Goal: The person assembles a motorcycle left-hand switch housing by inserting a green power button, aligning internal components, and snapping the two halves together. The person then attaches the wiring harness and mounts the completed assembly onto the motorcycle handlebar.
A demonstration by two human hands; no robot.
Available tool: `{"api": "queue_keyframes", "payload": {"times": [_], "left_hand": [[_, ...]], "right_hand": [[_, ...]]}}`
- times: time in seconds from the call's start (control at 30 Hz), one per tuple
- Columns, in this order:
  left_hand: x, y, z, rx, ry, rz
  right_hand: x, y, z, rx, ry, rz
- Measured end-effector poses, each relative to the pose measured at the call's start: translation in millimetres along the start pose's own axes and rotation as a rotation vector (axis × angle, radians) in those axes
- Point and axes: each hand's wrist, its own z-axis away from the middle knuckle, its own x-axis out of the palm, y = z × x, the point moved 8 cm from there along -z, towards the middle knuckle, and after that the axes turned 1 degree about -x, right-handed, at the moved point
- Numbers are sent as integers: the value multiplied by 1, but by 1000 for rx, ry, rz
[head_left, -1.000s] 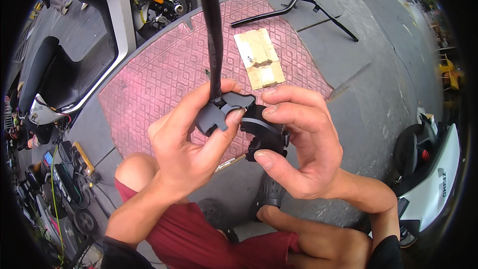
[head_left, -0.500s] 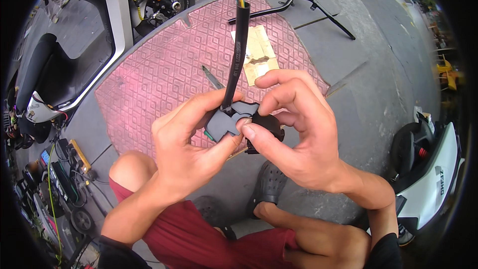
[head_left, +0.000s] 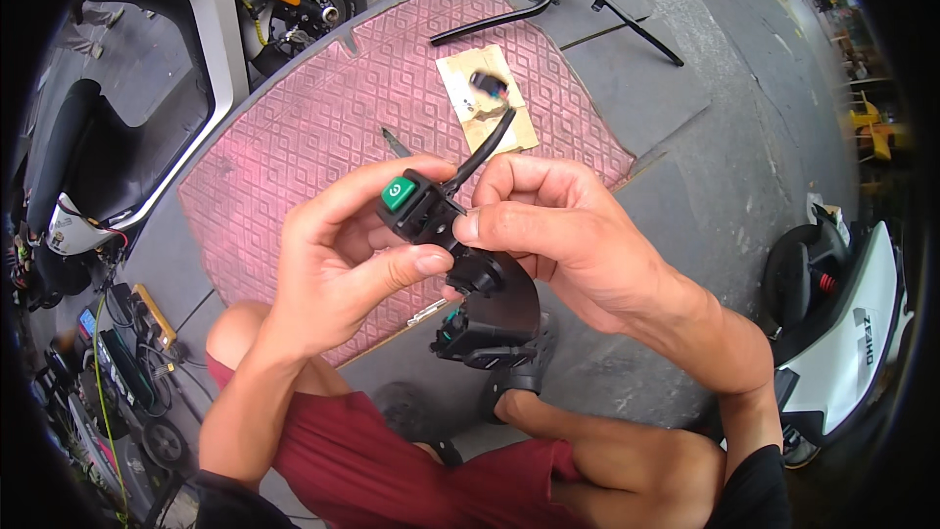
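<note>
Between my hands is a black handlebar switch [head_left: 428, 216] with a green button [head_left: 398, 193] facing up. My left hand [head_left: 338, 255] is closed round its left side, index finger behind and thumb in front. My right hand [head_left: 563, 235] pinches the switch's right edge near the cable root; the fingertips hide what exactly lies between them. A black cable [head_left: 490, 145] rises from there toward a blurred dark connector [head_left: 488, 85]. Below the switch hangs a curved black housing [head_left: 494, 318] with a small green part; how they join is partly hidden.
A pink patterned mat [head_left: 294, 147] bears a torn yellowish cardboard piece [head_left: 460, 73] and a narrow knife-like tool [head_left: 394, 142]. Beyond lies a black handlebar [head_left: 543, 6]. A white-and-black scooter [head_left: 220, 29] stands left, white bodywork [head_left: 842, 343] right, cables and tools [head_left: 127, 343] at lower left.
The switch has been turned over, bringing its green button up. Its cable now leans away to the right, and the black housing shows lower down. My right fingers have shifted toward the cable root.
</note>
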Motion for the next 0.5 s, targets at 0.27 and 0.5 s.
{"api": "queue_keyframes", "payload": {"times": [0.27,0.5], "left_hand": [[-4,-18,2,-14,-186,240],[3,-27,4,-286,-186,430]], "right_hand": [[7,-12,3,-18,-86,225],[12,-17,7,-116,-121,235]]}}
